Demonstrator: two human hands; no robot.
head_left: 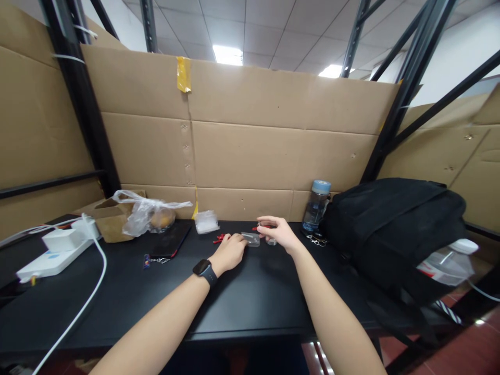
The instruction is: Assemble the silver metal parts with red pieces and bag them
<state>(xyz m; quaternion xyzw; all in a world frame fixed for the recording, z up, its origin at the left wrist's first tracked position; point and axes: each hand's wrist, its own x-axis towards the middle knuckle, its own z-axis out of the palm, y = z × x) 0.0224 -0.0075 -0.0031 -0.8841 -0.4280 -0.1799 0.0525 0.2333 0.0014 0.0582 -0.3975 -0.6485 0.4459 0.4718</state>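
Observation:
My left hand (231, 251), with a dark watch (203, 269) on the wrist, rests on the black table with its fingers curled at the left edge of a small clear plastic bag (252, 239). Above and to the right of that bag, my right hand (279, 232) pinches a small red item (255, 228), too small to name. Under the right hand sits a little round, clear object (271, 241), partly hidden. Red pieces (221, 238) lie just beyond my left hand. Behind them is a stack of clear plastic bags (207, 222).
To the left are a black phone (169, 240) with a key chain, a knotted plastic bag (150, 213), a cardboard box (113, 221) and a white power strip (57, 260) with its cable. A water bottle (315, 207) and black backpack (394, 229) stand right. Cardboard (242, 146) walls the back.

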